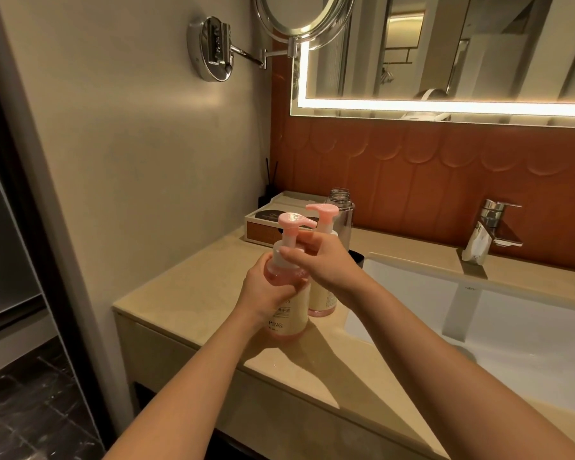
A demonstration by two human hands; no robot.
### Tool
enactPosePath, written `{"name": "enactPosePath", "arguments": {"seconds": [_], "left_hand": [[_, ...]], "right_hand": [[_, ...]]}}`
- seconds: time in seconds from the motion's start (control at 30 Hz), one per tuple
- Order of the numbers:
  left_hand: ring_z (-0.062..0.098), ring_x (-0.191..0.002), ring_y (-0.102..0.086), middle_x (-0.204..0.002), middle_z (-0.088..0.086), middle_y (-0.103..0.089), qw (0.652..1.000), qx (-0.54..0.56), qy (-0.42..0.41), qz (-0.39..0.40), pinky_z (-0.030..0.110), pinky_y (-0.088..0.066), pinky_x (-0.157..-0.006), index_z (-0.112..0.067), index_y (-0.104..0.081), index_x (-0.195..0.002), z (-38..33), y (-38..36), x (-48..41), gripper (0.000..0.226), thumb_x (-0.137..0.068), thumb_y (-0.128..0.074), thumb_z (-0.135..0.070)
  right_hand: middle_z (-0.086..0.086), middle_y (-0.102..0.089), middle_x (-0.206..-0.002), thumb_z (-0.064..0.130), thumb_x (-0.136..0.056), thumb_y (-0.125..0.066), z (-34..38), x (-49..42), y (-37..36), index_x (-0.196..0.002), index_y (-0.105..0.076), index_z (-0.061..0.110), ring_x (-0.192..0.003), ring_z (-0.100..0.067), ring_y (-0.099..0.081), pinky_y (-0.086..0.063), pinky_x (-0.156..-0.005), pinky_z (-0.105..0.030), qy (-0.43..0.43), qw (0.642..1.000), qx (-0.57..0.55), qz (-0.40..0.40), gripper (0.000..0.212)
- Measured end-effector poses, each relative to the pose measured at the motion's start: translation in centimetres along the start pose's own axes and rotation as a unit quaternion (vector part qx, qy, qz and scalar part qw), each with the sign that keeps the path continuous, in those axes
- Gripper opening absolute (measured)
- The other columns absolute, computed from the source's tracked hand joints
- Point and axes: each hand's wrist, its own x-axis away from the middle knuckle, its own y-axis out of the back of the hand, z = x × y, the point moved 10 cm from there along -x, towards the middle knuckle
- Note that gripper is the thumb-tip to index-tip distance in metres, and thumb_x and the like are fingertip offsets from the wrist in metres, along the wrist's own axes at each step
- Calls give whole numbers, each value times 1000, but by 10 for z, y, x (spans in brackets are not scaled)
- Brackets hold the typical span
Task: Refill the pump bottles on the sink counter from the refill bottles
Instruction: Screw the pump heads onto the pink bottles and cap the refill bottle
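Two pump bottles with pink pump heads stand on the beige sink counter [186, 293]. The nearer pump bottle [287, 322] has a cream label and pink liquid. My left hand [263, 293] wraps around its body. My right hand [322, 263] grips its white collar just under the pink pump head [294, 222]. The second pump bottle [324, 302] stands right behind it, partly hidden by my right hand. A clear bottle [341, 207] with an open, capless neck stands further back.
A tray box [269, 224] with round dark items and a reed diffuser [269, 184] sit at the back left. A dark cup [357, 258] stands by the white basin [478, 313]. A chrome tap [492, 227] is on the right. A swing-arm mirror [299, 18] hangs above.
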Motion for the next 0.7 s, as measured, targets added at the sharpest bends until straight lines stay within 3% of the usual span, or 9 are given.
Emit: {"name": "enactPosePath", "arguments": {"seconds": [0.13,0.23,0.37,0.47,0.57,0.7], "left_hand": [[22,-109,-59,-113,2,-65,1000,8,-2,-3,49,-46,-98,-21,-54,-118,-3,0,1,49,-75,-74,-11],[20,-108,-58,-110,0,-65,1000,16,-2,-4,44,-47,-97,-22,-55,-115,-3,-1,1,46,-75,-75,-14],[19,-106,-59,-112,-1,-64,1000,26,-6,8,44,-48,-94,-23,-53,-117,-1,-2,3,47,-76,-75,-19],[19,-106,-60,-113,-2,-64,999,39,-4,22,46,-48,-94,-25,-52,-118,-1,-4,4,50,-75,-76,-21],[18,-105,-60,-113,-4,-64,999,44,0,26,46,-49,-93,-26,-52,-117,1,-5,3,49,-75,-76,-24],[14,-102,-59,-109,-5,-64,999,46,6,22,35,-49,-87,-26,-52,-114,1,-4,3,42,-78,-72,-17]], "right_hand": [[9,-61,-95,31,-80,-71,13,2,6,-112,-64,14,-85,-4,-58,-45,-67,-13,54,996,61,-47,37],[5,-66,-100,32,-84,-66,15,6,8,-111,-66,13,-92,-8,-62,-48,-71,-16,61,995,70,-42,33],[12,-65,-95,26,-90,-59,12,12,25,-110,-69,17,-84,1,-60,-42,-62,-8,65,991,102,-54,24],[10,-65,-96,21,-90,-59,12,13,41,-109,-68,18,-89,-3,-60,-45,-71,-13,70,987,118,-78,21],[3,-59,-125,17,-88,-61,10,7,35,-128,-54,16,-110,-9,-55,-46,-91,-26,56,993,100,-19,40],[4,-53,-132,15,-90,-58,14,2,3,-130,-50,19,-116,-8,-49,-42,-90,-22,46,991,58,108,41]]}}
